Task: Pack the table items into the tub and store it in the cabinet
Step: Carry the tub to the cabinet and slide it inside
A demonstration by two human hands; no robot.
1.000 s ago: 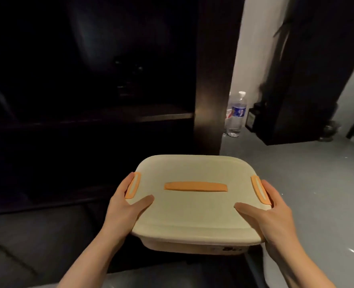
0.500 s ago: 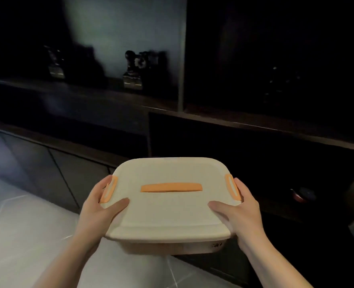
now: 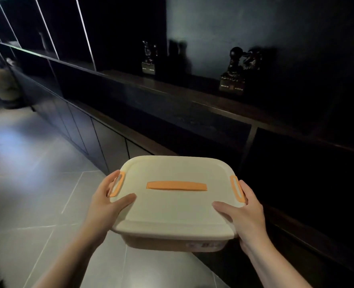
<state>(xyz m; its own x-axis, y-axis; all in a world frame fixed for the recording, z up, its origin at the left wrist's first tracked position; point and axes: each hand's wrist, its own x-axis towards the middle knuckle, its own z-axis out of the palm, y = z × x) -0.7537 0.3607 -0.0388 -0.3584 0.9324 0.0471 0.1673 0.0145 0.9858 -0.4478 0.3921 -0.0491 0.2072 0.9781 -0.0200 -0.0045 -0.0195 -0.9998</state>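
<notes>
- Head view takes in a long dark cabinet that runs from the far left to the right edge, with flat closed doors low down and a ledge along its top
- Grey tiled floor fills the lower left, lit in pale patches
- Cream lidded tub is held in the air above the floor, just in front of the cabinet, lid on, with an orange strip handle across the middle of the lid and an orange clip on each short side
- Left hand grasps the tub's left end, thumb lying on the lid, fingers reaching past the left clip
- Right hand grasps the right end the same way, thumb on the lid beside the right clip
- Two dark glossy figurines stand on the ledge, one to the right and a smaller one further left, well apart
</notes>
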